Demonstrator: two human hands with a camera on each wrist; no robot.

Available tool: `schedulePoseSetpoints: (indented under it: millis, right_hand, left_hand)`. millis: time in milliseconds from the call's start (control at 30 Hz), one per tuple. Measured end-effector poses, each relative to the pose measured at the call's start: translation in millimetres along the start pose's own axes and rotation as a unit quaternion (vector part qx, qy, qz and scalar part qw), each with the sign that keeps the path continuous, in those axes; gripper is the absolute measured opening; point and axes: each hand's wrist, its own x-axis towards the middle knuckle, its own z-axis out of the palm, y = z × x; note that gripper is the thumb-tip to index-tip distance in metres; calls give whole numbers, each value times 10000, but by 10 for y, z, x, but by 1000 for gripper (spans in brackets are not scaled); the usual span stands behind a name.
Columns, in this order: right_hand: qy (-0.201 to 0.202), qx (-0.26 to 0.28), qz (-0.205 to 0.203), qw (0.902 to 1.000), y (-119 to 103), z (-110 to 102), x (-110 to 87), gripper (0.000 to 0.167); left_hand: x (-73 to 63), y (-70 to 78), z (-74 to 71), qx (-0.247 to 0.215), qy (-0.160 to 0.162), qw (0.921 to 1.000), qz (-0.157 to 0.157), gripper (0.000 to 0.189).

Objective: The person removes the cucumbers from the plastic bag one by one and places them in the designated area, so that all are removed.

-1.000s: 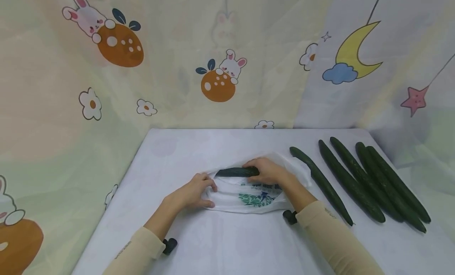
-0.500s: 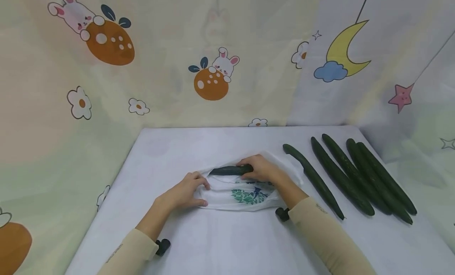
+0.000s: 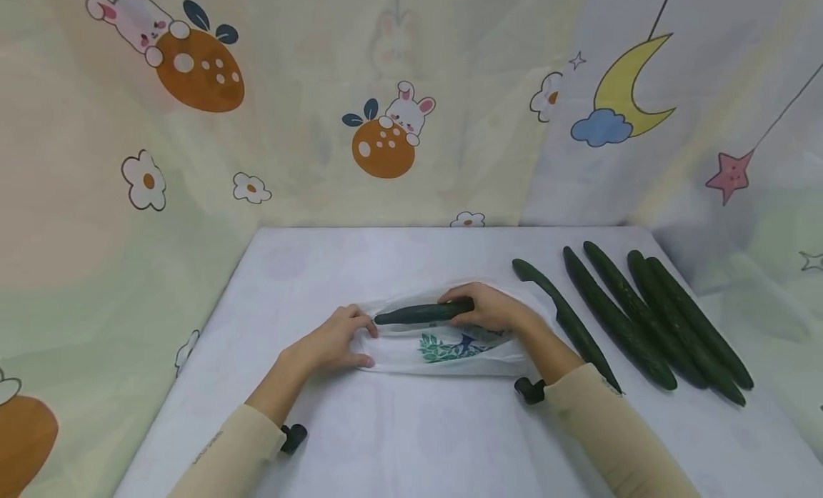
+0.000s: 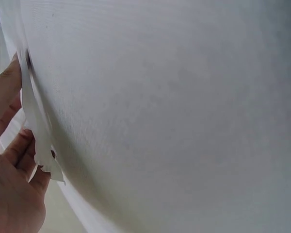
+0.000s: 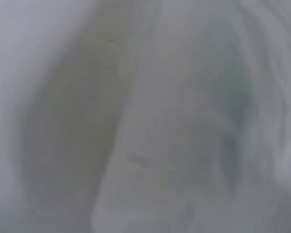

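A white plastic bag [image 3: 392, 351] with green and blue print lies flat at mid-table in the head view. A dark green cucumber [image 3: 411, 314] lies along its upper side, its left tip close to my left fingers. My right hand [image 3: 491, 309] grips the cucumber's right end between thumb and fingers. With my left hand [image 3: 328, 341] I hold the bag's left edge, thumb and fingers spread apart. In the left wrist view, thin plastic film [image 4: 36, 126] lies over the fingertips of that hand. Blurred white material fills the right wrist view.
Several cucumbers [image 3: 620, 319] lie side by side on the table's right part, the nearest one [image 3: 572, 323] beside my right forearm and the bag. The white-covered table [image 3: 308, 259] ends at a printed cloth backdrop [image 3: 302, 126].
My right hand has shifted slightly right with the cucumber, and more of the cucumber's length now shows. The bag looks flatter and stretched wider. My left hand stays at the bag's edge.
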Motion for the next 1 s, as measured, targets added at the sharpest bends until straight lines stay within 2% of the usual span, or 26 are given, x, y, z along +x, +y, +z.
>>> schedulePoseSetpoints:
  millis: [100, 233, 367, 500, 767, 1000]
  right_hand:
    - [46, 166, -254, 9995, -14, -40, -59, 40]
    - [175, 423, -624, 9970, -53, -79, -106, 40]
    - [232, 740, -997, 9920, -117, -100, -145, 41]
    - [265, 1036, -1247, 9864, -202, -110, -180, 41]
    - [291, 1465, -1275, 9805, -406, -103, -197, 43]
    - [456, 1585, -1193, 9791, -547, -123, -204, 46]
  left_hand:
    - [22, -1, 0, -18, -81, 9999, -84, 41]
    - [31, -1, -6, 14, -47, 10000, -33, 40]
    - [26, 7, -13, 26, -19, 10000, -18, 41]
    - [24, 18, -1, 85, -63, 9998, -155, 43]
    - [11, 0, 35, 119, -43, 9991, -399, 45]
    - [25, 1, 33, 34, -49, 9995, -314, 43]
